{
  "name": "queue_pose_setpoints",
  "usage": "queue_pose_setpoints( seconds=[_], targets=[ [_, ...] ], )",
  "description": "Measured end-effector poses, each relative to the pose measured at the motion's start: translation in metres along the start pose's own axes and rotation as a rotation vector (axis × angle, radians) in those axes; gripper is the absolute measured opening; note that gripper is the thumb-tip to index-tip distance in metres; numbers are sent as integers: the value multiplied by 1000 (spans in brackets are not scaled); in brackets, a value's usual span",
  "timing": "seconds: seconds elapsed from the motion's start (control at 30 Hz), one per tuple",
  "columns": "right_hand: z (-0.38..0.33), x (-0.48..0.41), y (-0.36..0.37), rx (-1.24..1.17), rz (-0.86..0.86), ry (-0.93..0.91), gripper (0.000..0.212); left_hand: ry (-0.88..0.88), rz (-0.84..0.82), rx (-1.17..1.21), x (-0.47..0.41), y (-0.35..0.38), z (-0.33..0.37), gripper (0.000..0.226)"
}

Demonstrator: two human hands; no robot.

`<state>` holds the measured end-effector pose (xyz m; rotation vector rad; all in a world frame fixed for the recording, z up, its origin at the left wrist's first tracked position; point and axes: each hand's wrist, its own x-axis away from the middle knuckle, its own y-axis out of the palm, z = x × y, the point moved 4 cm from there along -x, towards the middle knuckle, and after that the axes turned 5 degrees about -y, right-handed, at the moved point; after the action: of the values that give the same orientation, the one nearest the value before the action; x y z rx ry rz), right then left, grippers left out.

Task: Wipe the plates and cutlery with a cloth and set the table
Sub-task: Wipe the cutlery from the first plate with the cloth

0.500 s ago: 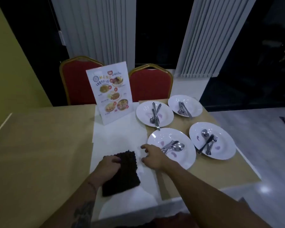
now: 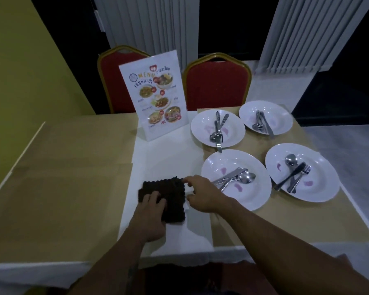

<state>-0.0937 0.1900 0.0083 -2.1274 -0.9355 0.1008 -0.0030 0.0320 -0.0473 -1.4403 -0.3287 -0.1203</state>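
— Where is the cloth?
— The dark cloth [image 2: 170, 192] lies folded on the white runner [image 2: 158, 156], low in the centre of the frame.
— And the hands?
— The left hand [image 2: 151, 211] rests on the cloth's lower left part, fingers laid on top and grasping nothing. The right hand [image 2: 202, 194] is at its right edge. Forefinger and thumb are spread apart, the forefinger tip touches the upper right corner, and nothing is gripped.
— The plates?
— The nearest plate [image 2: 254, 199] sits just right of the cloth, with cutlery [image 2: 232, 179] and pink smears on it. A second plate [image 2: 324, 179] is further right. A third plate [image 2: 200, 126] and a fourth plate [image 2: 281, 120] are above them. Each of these holds cutlery too.
— Beyond that?
— A menu stand [image 2: 156, 94] stands upright above the cloth. Behind the tan table [image 2: 62, 177], upper centre, are two red chairs [image 2: 217, 81].
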Motion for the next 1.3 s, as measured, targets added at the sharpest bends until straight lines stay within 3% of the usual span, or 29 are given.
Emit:
queue_pose_setpoints(
  seconds=[0.2, 0.27, 0.47, 0.6, 0.77, 0.93, 1.03, 1.13, 1.3],
  targets=[
    [-7, -4, 10, -11, -46, -30, 46, -153, 163, 380, -5, -30, 4, 10],
    [-7, -5, 10, -105, -17, -2, 44, -233, 219, 533, -9, -45, 6, 7],
    [2, 1, 6, -845, 172, 381, 52, -335, 237, 870, -28, -94, 29, 14],
    [-7, 13, -13, -1274, 98, 268, 24, -194, 102, 1050, -36, -125, 66, 16],
    [15, 30, -44, -1229, 233, 220, 55, -6, 31, 1002, -43, -154, 120, 21],
    [58, 56, -68, -1247, 415, 367, 45, -36, 77, 1065, -59, -148, 137, 25],
    [85, 76, -72, -1373, 510, 434, 53, -128, 39, 845, -69, -114, 133, 22],
    [103, 97, -79, -1408, 599, 415, 49, -153, 5, 543, -73, -76, 126, 25],
    [117, 118, -84, -1477, 621, 376, 47, -139, 7, 308, -70, -43, 127, 30]
  ],
)
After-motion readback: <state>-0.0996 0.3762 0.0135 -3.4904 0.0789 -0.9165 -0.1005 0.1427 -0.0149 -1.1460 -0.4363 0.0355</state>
